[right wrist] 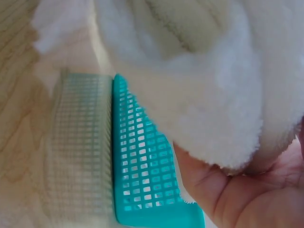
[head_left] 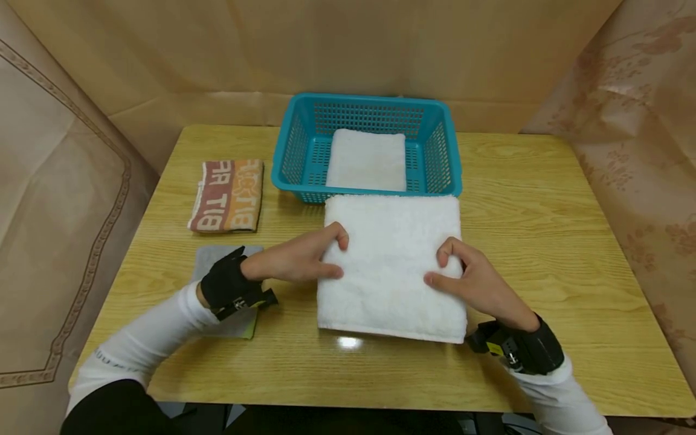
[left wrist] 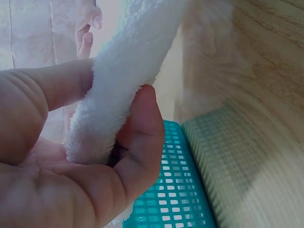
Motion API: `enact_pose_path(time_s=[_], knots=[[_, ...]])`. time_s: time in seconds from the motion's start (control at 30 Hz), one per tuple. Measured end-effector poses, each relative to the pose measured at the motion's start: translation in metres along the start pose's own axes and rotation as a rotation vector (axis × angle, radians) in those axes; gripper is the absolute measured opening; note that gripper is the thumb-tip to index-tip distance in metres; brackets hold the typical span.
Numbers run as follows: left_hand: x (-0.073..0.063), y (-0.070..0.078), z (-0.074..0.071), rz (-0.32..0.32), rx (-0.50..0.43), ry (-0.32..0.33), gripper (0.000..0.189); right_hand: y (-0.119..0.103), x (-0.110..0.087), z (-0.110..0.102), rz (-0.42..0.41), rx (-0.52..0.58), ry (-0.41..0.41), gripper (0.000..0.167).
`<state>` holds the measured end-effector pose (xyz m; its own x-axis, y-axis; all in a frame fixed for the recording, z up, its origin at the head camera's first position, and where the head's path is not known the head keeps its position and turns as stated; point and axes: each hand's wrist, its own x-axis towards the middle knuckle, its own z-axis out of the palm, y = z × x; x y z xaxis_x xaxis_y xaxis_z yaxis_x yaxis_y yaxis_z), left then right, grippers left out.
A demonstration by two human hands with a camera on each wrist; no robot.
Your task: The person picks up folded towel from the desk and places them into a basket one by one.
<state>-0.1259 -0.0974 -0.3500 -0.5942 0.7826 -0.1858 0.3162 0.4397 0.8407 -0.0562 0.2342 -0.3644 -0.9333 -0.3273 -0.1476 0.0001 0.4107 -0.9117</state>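
Observation:
A folded white towel (head_left: 391, 272) is held up in front of the basket, its far edge overlapping the front rim in the head view. My left hand (head_left: 299, 254) grips its left side; the left wrist view shows the thick fold of towel (left wrist: 123, 71) pinched between thumb and fingers. On the opposite side, my right hand (head_left: 473, 281) holds the towel with its thumb on top. Fingers of that hand (right wrist: 223, 194) curl under the fluffy layers in the right wrist view. Inside the blue-green basket (head_left: 370, 97) lies another white towel (head_left: 367, 162).
To the left of the basket lies a folded brown and orange patterned towel (head_left: 228, 196). A grey cloth (head_left: 231, 328) is partly hidden beneath my left wrist. Wooden table (head_left: 544, 254) extends to the right, and draped cloth walls (head_left: 348, 48) stand behind and beside it.

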Motion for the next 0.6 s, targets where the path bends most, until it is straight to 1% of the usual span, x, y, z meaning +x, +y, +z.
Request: enact_pose_path(time_s=[0.2, 0.3, 0.4, 0.6], knots=[[-0.0003, 0.0028, -0.0056, 0.018, 0.027, 0.033, 0.036, -0.0045, 0.0039, -0.0013, -0.028, 0.023, 0.002, 0.029], [-0.0006, 0.0031, -0.0077, 0.039, 0.039, 0.051, 0.037, -0.0065, 0.0055, -0.0015, -0.025, 0.027, 0.006, 0.029], [-0.0012, 0.0039, -0.0089, 0.049, 0.032, 0.059, 0.036, -0.0081, 0.0060, -0.0016, -0.014, 0.026, 0.005, 0.030], [-0.0026, 0.0063, -0.0095, 0.031, 0.029, 0.058, 0.036, -0.0101, 0.0046, -0.0022, -0.013, 0.014, 0.007, 0.030]])
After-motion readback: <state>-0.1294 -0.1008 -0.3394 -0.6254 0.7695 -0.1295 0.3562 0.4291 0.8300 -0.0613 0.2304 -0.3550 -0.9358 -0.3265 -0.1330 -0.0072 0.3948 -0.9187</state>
